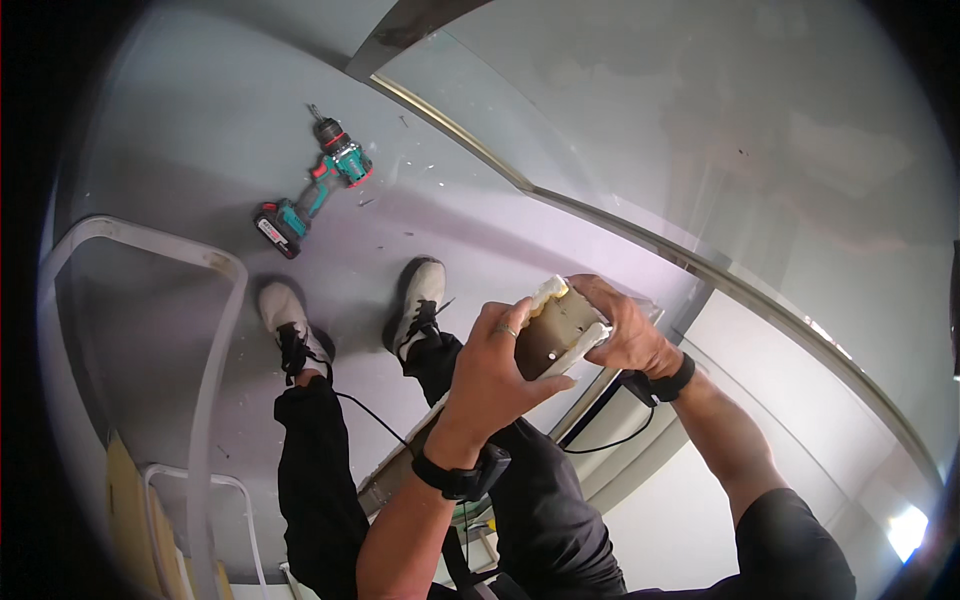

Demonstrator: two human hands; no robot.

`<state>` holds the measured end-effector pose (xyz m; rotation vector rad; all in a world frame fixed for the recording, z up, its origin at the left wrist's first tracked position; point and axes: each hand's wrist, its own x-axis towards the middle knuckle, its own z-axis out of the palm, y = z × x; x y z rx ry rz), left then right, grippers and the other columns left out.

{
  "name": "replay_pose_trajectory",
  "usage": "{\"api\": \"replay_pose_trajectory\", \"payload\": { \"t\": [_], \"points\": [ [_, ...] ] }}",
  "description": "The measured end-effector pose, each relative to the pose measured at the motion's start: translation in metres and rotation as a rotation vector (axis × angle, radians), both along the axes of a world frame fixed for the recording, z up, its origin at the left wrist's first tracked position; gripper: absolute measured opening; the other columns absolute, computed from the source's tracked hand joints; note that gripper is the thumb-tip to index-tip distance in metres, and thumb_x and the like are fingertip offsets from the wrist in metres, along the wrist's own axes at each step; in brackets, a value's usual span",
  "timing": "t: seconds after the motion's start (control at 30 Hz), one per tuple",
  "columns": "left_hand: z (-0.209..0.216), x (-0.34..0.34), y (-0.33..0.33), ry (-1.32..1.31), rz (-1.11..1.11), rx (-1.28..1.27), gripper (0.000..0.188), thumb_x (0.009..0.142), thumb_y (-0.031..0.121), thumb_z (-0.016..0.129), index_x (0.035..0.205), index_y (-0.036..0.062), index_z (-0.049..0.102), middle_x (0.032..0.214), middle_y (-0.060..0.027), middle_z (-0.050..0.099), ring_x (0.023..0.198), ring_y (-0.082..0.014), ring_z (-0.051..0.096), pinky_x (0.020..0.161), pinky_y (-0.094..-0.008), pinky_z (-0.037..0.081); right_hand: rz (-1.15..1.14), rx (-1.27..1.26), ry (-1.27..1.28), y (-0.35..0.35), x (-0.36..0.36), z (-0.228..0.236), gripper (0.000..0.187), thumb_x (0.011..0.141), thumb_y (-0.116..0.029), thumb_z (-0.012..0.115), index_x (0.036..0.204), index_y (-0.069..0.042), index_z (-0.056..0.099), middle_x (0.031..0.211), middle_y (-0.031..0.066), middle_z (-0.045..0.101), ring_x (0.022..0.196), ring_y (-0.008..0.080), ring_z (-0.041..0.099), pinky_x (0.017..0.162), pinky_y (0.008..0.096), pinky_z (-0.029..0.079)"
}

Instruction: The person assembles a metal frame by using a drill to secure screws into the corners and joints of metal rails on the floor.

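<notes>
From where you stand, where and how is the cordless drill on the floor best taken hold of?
Take the cordless drill by its teal handle, between the chuck end and the red-and-black battery. It lies flat on the grey floor, ahead of the left shoe, so come from above; handle sides look exposed.

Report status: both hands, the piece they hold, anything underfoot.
Left hand and right hand both gripping a tan bracket with white foam edging. Cordless drill lying on the floor past the shoes, untouched.
</notes>
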<state>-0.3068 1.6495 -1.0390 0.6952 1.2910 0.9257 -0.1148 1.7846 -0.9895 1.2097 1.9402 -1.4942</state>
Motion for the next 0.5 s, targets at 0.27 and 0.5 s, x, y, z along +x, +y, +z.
{"api": "replay_pose_trajectory", "payload": {
  "t": [0.27,0.5],
  "points": [
    [-0.068,-0.031,-0.009,-0.128,0.146,-0.197,0.048,0.091,0.027,0.067,0.128,-0.0010,0.060,0.114,-0.0209,0.069,0.108,-0.0338,0.067,0.093,-0.0391,0.052,-0.004,0.109,-0.050,-0.004,-0.001,-0.001,0.075,0.062,-0.001,0.068,0.135,0.003,0.053,0.135,0.0235,0.056,0.128,0.0395,0.053,0.110,0.0409,0.043],
    [-0.247,-0.073,-0.056,0.868,-0.161,-0.366,0.024,0.089,0.016,0.063,0.107,0.0013,0.069,0.097,-0.0182,0.072,0.091,-0.0361,0.069,0.085,-0.0458,0.054,-0.046,0.203,-0.051,-0.006,-0.006,-0.004,0.076,0.064,-0.005,0.074,0.137,0.001,0.053,0.127,0.0259,0.061,0.118,0.0427,0.059,0.101,0.0422,0.048]
  ]
}}
